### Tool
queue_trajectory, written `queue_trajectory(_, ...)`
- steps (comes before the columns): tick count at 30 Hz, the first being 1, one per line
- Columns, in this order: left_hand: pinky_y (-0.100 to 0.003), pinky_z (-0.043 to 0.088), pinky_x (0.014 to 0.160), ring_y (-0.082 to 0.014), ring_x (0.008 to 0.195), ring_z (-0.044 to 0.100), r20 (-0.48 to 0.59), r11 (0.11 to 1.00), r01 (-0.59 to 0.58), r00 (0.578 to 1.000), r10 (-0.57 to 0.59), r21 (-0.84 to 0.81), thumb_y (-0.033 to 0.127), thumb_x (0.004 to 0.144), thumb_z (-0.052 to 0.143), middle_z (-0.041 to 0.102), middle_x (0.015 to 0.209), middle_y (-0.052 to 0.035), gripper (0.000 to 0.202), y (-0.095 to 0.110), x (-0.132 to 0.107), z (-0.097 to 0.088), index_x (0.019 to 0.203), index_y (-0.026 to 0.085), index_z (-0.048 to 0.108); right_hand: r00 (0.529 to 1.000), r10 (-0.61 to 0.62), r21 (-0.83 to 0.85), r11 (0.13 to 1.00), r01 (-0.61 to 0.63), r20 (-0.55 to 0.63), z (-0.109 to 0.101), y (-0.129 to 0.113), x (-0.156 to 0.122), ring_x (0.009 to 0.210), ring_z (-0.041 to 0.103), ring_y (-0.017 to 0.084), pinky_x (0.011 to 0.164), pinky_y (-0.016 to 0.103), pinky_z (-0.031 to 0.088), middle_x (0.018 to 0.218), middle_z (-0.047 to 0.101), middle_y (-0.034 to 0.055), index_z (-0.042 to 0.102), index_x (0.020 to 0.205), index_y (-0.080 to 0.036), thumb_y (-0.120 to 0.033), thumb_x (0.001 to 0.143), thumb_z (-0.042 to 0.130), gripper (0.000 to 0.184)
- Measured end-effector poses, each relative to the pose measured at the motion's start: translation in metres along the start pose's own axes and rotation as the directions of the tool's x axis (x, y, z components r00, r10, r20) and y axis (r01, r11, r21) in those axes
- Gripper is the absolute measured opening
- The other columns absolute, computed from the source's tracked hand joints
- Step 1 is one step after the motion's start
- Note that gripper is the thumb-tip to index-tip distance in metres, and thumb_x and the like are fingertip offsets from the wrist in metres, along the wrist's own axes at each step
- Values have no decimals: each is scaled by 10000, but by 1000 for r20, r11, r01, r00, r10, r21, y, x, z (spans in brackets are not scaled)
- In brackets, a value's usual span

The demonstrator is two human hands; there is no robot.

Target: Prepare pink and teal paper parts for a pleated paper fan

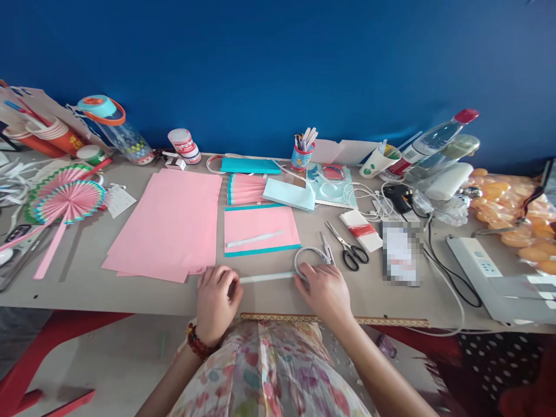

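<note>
A narrow white strip of tape (267,278) lies stretched along the table edge between my hands. My left hand (217,301), fingers curled, pinches its left end. My right hand (328,289) is closed at its right end, over a white ring that looks like the tape roll (309,250); the fingers partly hide it. Just beyond lies a pink sheet with blue edges (260,223), with a pale strip (256,238) across it. A craft knife (326,248) and black-handled scissors (350,249) are beside my right hand. Pink paper sheets (169,226) are stacked beyond my left hand.
Pleated pink paper (245,189), a light blue folded piece (289,194) and a pen cup (303,156) stand or lie farther back. Paper fans (69,200) are at left. Bottles (434,142), cables (369,197) and a power strip (484,260) crowd the right.
</note>
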State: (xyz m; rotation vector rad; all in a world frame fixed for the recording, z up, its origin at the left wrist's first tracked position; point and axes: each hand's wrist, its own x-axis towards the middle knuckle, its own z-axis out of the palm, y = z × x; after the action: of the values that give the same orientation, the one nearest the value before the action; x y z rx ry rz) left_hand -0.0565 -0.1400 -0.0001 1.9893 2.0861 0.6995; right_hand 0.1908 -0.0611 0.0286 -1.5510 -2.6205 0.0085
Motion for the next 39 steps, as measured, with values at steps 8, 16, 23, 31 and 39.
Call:
queue_trajectory(8,-387,409,847,-238,912,558,-5,1000,-1,1000,1,4,125,843,590,625,909,-27,99,-1,0,1,826,218,562,1000,4,12,1000,-4,-15,1,-2,1,615,565,165,709,303,285,598,620,-12,591,799,-193,-281,926,536,164)
queue_trajectory(16,-397,422,840,-252,928,557,-22,1000,9,1000,-8,29,129,825,599,609,957,-39,112,1,1,0,827,221,535,999,15,-10,1000,-14,34,1,-1,2,612,574,164,704,304,282,607,637,-16,590,798,-197,-306,916,560,163)
queue_trajectory(23,-418,459,864,-264,959,568,-80,999,35,996,-35,-11,140,806,595,598,962,-60,152,-1,-1,3,855,219,475,999,19,-18,1000,-18,37,1,-1,3,612,581,163,700,304,286,602,635,-13,594,796,-196,-302,916,557,165)
queue_trajectory(31,-446,462,975,-281,1140,549,91,976,-217,973,214,19,189,915,505,564,1294,-116,435,-13,-18,-10,1344,253,539,999,20,-10,1000,-19,44,1,-1,3,616,577,164,703,306,294,615,645,-10,594,796,-197,-297,922,547,167)
queue_trajectory(39,-483,451,1029,-316,1242,506,212,911,-391,909,360,130,383,959,525,437,1531,-100,498,-32,-26,-23,1430,225,492,999,28,-9,1000,-28,44,-1,-2,3,605,567,166,704,312,298,612,646,-11,601,799,-202,-310,917,553,167)
